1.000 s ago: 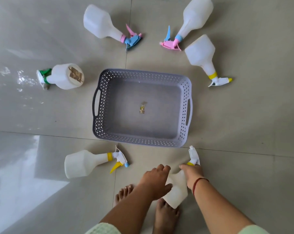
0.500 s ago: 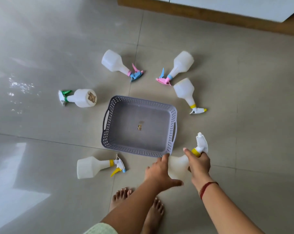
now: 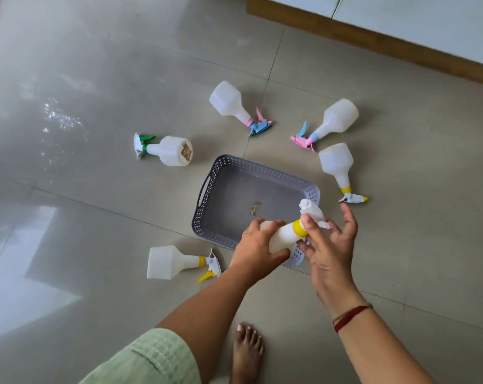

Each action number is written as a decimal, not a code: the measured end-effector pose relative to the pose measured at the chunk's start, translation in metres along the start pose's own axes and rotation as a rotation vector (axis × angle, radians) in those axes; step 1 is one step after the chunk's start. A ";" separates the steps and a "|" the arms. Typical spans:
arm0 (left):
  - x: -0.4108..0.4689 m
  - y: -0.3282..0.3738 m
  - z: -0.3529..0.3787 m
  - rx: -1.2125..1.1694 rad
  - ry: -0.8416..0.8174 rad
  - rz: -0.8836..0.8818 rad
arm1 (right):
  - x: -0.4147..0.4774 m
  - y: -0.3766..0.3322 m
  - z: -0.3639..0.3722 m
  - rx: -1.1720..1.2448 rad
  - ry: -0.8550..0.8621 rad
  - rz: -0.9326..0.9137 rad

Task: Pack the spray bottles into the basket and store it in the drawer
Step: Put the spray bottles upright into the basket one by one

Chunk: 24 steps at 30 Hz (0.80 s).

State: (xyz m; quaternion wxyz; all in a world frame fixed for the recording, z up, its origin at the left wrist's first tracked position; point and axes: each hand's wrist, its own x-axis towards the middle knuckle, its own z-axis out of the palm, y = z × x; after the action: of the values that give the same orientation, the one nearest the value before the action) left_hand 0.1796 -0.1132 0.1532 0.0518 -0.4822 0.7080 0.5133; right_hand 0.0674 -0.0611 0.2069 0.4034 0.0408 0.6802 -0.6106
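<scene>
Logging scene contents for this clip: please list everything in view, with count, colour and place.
basket: 1, grey, floor centre, no bottles inside
scrap: 1, gold-brown, basket bottom
spray bottles on floor: 5, white, lying around basket: left, far, far right, right, near left
held spray bottle: 1, white, yellow collar, over basket's near edge
cabinet: 1, white, wooden plinth, top right
floor: grey tiles
sleeve: 1, pale green, bottom
foot: 1, bare, bottom centre
hands: left hand grips held bottle's body; right hand at its neck

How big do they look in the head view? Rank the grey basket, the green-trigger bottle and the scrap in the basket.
1. grey basket
2. green-trigger bottle
3. scrap
All lie at similar distance, so the order holds.
</scene>
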 end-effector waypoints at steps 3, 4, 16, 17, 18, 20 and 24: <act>0.001 -0.002 0.004 -0.013 -0.011 -0.005 | 0.000 -0.001 -0.008 -0.198 -0.082 -0.113; 0.001 -0.003 0.005 -0.005 -0.018 -0.002 | 0.001 -0.001 -0.011 -0.271 -0.108 -0.145; 0.013 -0.013 0.005 0.041 0.033 -0.080 | 0.036 -0.015 -0.022 -1.138 -0.251 -0.580; 0.009 -0.016 0.007 0.037 0.047 -0.092 | 0.040 -0.007 -0.024 -1.138 -0.211 -0.556; 0.005 -0.020 0.010 0.042 0.044 -0.096 | 0.044 0.001 -0.026 -1.135 -0.163 -0.521; -0.004 -0.028 0.015 0.068 0.014 -0.096 | 0.052 0.019 -0.030 -1.108 -0.064 -0.406; -0.018 -0.046 0.026 0.102 -0.018 -0.121 | 0.063 0.047 -0.036 -1.040 0.070 -0.190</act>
State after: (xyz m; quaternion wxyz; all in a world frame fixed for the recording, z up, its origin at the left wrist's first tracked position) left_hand 0.2116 -0.0815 0.1204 0.1135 -0.5163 0.7024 0.4766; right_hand 0.0330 -0.0460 0.1287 0.2901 -0.2061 0.9070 -0.2250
